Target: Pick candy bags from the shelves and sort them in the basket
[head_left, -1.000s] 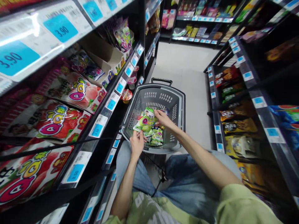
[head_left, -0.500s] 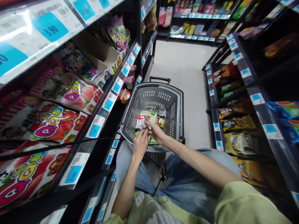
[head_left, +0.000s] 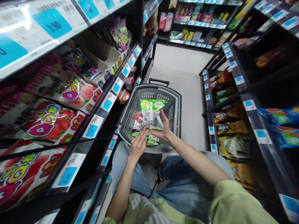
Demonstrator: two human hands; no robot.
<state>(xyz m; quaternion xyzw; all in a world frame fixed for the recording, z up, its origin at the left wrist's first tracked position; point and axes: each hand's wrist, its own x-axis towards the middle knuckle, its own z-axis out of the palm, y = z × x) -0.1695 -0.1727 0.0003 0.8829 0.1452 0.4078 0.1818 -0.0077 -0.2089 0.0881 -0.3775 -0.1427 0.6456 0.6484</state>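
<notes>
A green and silver snack packet (head_left: 152,115) faces up over the basket, with printed text and a central seam showing. My right hand (head_left: 163,128) holds it from below and along its right side, thumb at the edge. At the packet's lower left edge, the fingers of my left hand (head_left: 138,143) are closed on it; the thumb is hidden. Beneath lies the grey shopping basket (head_left: 174,93) with perforated walls, standing between my knees. In it are several colourful packets, including a red and white packet (head_left: 137,123) and green packets (head_left: 153,140), partly covered by my hands.
On the left, a shelf holds boxes of QQ gummy bags (head_left: 56,119) behind a price-tag rail (head_left: 107,104). Snack bags (head_left: 230,127) fill the right shelf. The pale aisle floor (head_left: 184,65) runs to a back shelf (head_left: 196,25). The basket's handle (head_left: 158,81) points away from me.
The green and silver packet is now raised, spread flat and facing up in my hands. Earlier my hands were close together low over the basket. The view has shifted slightly.
</notes>
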